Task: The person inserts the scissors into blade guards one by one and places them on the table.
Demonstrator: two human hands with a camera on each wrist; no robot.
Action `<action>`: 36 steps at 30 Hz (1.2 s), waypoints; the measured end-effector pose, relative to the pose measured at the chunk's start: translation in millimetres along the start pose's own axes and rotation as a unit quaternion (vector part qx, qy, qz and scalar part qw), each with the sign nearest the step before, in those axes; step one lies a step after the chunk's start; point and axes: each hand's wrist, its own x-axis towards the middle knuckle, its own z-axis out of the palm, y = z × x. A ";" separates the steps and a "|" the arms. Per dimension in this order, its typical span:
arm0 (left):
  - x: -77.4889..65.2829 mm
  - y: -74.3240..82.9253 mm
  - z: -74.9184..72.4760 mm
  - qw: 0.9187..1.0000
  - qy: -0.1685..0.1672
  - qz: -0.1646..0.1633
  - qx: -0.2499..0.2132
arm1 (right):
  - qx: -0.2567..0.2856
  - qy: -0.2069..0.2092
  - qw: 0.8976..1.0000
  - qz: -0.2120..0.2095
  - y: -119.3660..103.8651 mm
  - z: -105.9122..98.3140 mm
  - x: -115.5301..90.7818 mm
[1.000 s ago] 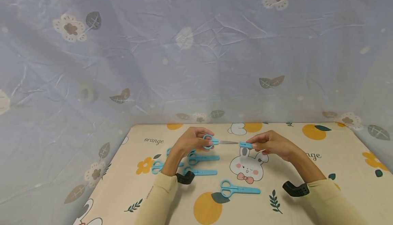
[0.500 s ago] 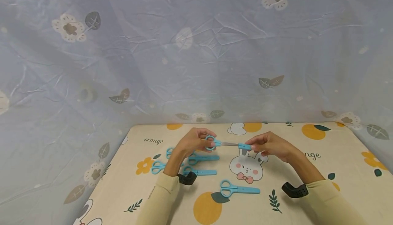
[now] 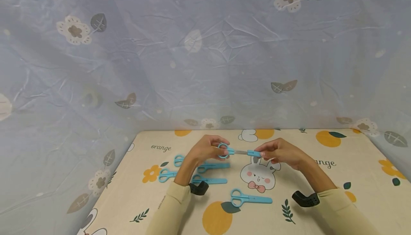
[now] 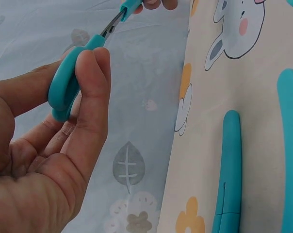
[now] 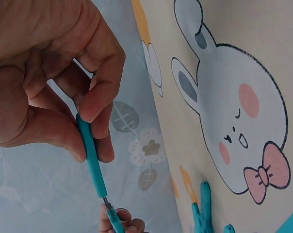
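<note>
Above the table's far part, my left hand (image 3: 207, 148) pinches the blue handles of a pair of scissors (image 4: 64, 87) between thumb and fingers. The metal blades point right, with their front part inside a blue blade cover (image 5: 91, 155). A short stretch of blade (image 3: 240, 152) still shows between handle and cover. My right hand (image 3: 282, 153) grips the cover's far end with thumb and fingertips. Below the left forearm lie several other blue scissors with covered blades, such as one pair (image 3: 210, 180) near the wrist; the arm partly hides some of them.
Another pair of covered scissors (image 3: 250, 198) lies nearer the front, below the printed rabbit. A patterned cloth (image 3: 321, 185) covers the table. A plastic sheet (image 3: 205, 85) with printed leaves and flowers hangs behind the table and to its left.
The blades have slid into the cover: at first the tip was just at its mouth, now only a short stretch shows. My left hand has shifted right, and the cover slightly left.
</note>
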 end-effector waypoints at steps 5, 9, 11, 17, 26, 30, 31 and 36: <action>0.7 -0.4 2.2 1.000 0.001 0.005 -0.003 | -0.004 -0.003 1.000 -0.002 -1.3 1.6 3.6; 1.1 0.1 3.9 1.000 -0.002 0.006 -0.003 | -0.003 -0.004 1.000 -0.003 -1.8 2.4 5.0; 1.2 0.6 4.7 1.000 -0.002 0.005 -0.003 | -0.002 -0.006 1.000 -0.003 -2.1 3.0 5.3; 1.7 2.4 7.1 1.000 -0.003 0.003 -0.006 | -0.001 -0.007 1.000 -0.004 -2.6 4.2 6.3; 2.6 3.8 11.3 1.000 -0.001 0.005 -0.010 | -0.001 -0.012 1.000 -0.014 -1.7 4.4 7.5; 2.5 2.2 11.6 1.000 0.002 0.004 -0.013 | 0.000 -0.009 1.000 -0.017 -0.8 5.3 8.0; 2.6 1.9 11.5 1.000 0.002 0.004 -0.014 | -0.001 -0.007 1.000 -0.018 -0.4 5.7 8.1; 2.7 1.2 11.4 1.000 0.001 0.004 -0.014 | -0.005 0.005 1.000 -0.027 1.9 9.1 8.7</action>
